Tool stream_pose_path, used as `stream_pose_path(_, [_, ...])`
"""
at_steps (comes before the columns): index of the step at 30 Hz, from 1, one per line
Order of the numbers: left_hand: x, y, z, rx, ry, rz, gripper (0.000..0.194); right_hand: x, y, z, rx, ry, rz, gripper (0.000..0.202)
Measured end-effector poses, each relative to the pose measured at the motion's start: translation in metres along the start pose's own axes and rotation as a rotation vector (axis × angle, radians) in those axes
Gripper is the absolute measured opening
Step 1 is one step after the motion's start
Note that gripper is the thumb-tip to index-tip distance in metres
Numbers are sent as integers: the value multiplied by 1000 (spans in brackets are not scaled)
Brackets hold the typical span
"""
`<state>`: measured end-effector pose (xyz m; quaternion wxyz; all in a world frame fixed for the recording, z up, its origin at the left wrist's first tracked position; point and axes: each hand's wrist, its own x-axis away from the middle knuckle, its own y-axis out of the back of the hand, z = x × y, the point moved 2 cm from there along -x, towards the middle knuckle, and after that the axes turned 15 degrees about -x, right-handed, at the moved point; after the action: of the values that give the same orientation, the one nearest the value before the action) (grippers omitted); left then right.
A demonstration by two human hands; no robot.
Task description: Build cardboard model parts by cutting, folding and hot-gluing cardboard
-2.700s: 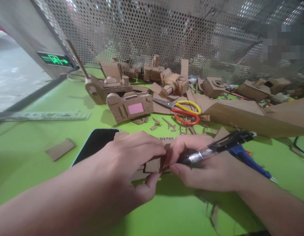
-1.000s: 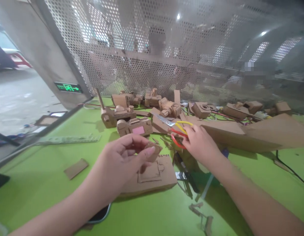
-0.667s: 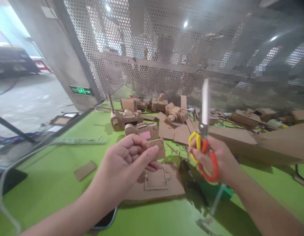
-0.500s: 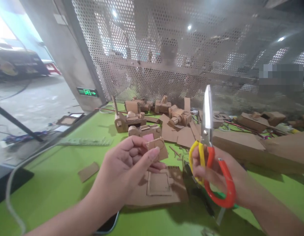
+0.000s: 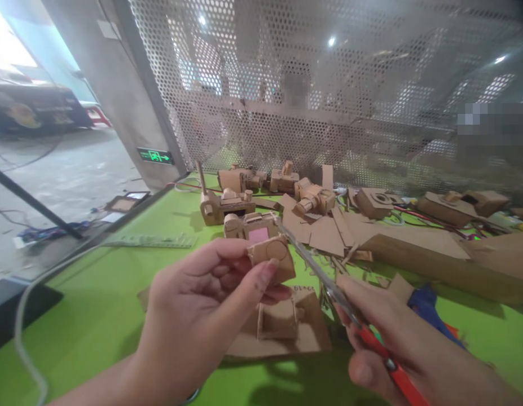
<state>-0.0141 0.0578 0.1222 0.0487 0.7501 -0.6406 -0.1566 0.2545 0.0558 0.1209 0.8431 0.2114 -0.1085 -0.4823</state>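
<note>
Between the thumb and fingers of my left hand (image 5: 202, 299) is a small cardboard piece (image 5: 275, 255) with a circle drawn on it. My right hand (image 5: 383, 332) is closed on scissors (image 5: 318, 270) with red on the handle. Their blades point up and left, with the tips near the upper right corner of the piece. Below my hands lies a flat cardboard sheet (image 5: 312, 335) bearing a raised rectangular cardboard frame (image 5: 278, 320). Just behind the held piece stands a cardboard camera model (image 5: 244, 226) with a pink patch.
More cardboard models (image 5: 314, 197) stand at the back of the green table (image 5: 159, 214). Cardboard scraps (image 5: 326, 235) and a long cardboard strip (image 5: 417, 254) lie right of centre. A blue tool (image 5: 428, 307) is beside my right hand. A clear ruler (image 5: 153, 241) lies left.
My right hand has turned the scissors from upright to slanting left and brought their tips beside the held piece. The blue tool has come into view.
</note>
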Motion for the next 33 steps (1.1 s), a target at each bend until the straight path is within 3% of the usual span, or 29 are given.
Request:
stream_pose_path(8, [0, -4, -3, 48, -84, -19, 7, -3, -4, 0, 108, -111, 61, 45])
stream_pose_path(14, [-1, -1, -1, -31, -165, -14, 8, -6, -6, 8, 108, -159, 101, 60])
stream_pose_path(24, [0, -7, -6, 64, -62, -42, 10, -4, -4, 11, 130, -86, -12, 71])
stream_pose_path(33, [-8, -3, -4, 106, -37, 96, 14, -8, -6, 12, 116, -88, 14, 60])
